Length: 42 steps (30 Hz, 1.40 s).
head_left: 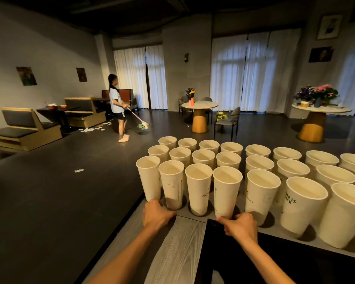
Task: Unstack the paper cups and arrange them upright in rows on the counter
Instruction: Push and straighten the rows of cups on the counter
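The grey bench (178, 242) carries upright paper cups (262, 158) in rows. The left hand (157, 215) curls around the corner cup (149, 177) at its base; the right hand (241, 226) pinches the fourth front cup (226, 191) at its base.

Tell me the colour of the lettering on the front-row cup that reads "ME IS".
Dark green print on a white cup, clearest in the head view.

The one camera sits on my head, looking forward and down, close above my left hand (157, 215) and right hand (241, 226). Past my hands it sees the cups (201, 187), then the big room far off.
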Each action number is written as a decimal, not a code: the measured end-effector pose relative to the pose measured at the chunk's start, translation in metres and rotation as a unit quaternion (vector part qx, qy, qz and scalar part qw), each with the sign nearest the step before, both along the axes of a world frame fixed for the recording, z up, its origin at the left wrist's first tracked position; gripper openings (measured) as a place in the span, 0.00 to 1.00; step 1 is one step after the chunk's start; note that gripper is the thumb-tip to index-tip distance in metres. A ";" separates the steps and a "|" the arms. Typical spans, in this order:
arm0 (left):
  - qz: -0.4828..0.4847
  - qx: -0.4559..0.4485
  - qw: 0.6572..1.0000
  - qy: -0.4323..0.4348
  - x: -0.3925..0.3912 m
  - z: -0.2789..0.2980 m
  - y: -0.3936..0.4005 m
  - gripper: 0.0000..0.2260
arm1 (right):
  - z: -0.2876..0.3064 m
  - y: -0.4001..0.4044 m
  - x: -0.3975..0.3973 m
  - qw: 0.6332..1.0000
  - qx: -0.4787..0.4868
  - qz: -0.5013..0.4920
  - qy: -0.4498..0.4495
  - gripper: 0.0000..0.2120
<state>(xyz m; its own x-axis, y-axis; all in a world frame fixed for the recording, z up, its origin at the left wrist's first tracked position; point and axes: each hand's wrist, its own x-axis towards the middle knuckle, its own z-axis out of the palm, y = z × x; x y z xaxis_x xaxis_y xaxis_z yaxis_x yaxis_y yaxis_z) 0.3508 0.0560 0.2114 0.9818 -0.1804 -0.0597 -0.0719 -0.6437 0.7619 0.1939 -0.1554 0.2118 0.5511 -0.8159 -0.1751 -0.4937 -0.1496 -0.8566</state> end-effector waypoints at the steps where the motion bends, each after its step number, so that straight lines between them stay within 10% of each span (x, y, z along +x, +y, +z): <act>1: 0.008 0.006 1.000 0.009 0.003 -0.001 0.006 0.16 | 0.001 0.001 -0.001 1.000 0.003 0.001 -0.001 0.15; 13: 0.115 -0.040 0.992 -0.045 0.036 0.019 0.024 0.51 | 0.004 0.002 0.000 1.000 0.016 0.007 -0.005 0.13; 31: 0.069 -0.087 0.992 -0.053 0.054 0.013 0.022 0.40 | 0.009 0.000 0.000 1.000 -0.022 0.005 -0.010 0.25; 42: 0.054 -0.057 0.997 -0.015 0.058 0.013 0.030 0.38 | 0.001 -0.005 0.005 0.999 -0.033 0.026 0.001 0.14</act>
<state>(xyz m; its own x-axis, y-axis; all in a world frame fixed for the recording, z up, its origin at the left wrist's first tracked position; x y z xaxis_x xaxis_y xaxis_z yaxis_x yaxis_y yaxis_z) 0.4088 0.0863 0.2243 0.9969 -0.0769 -0.0151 -0.0305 -0.5590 0.8286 0.1987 -0.1606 0.2132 0.5926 -0.7960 -0.1233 -0.4862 -0.2315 -0.8426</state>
